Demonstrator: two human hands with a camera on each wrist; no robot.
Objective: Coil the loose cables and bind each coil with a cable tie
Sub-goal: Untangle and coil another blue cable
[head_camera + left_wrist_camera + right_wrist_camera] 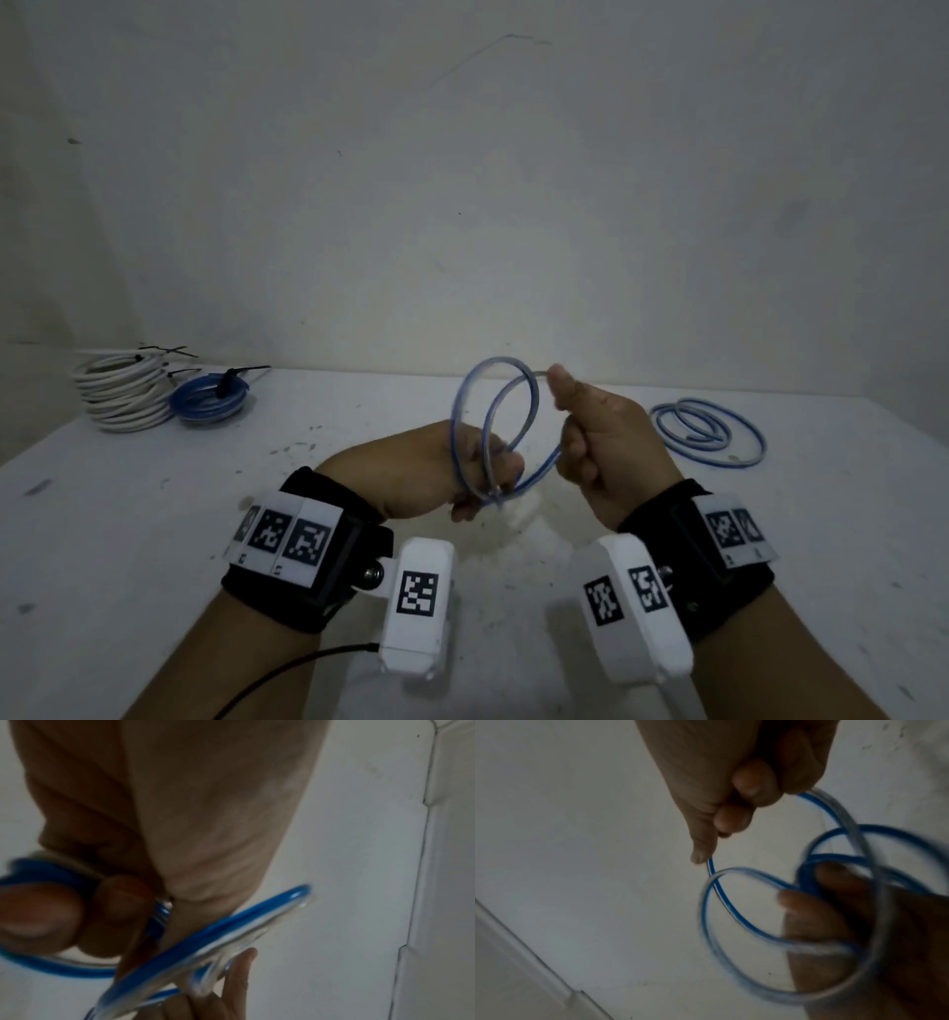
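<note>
A thin blue-and-clear cable (506,406) stands in loops above the white table, held between both hands. My left hand (462,473) grips the gathered loops at their lower crossing; in the left wrist view its fingers (41,912) curl round the blue cable (231,927). My right hand (590,426) is curled on the cable's free run, thumb up; in the right wrist view its fingers (752,787) pinch the cable (718,892). A loose blue cable (711,431) lies on the table at right.
At the back left stand a tied white cable coil (123,395) and a tied blue coil (210,401), each with a black cable tie. The white table (154,514) is speckled with dark marks. A pale wall rises behind.
</note>
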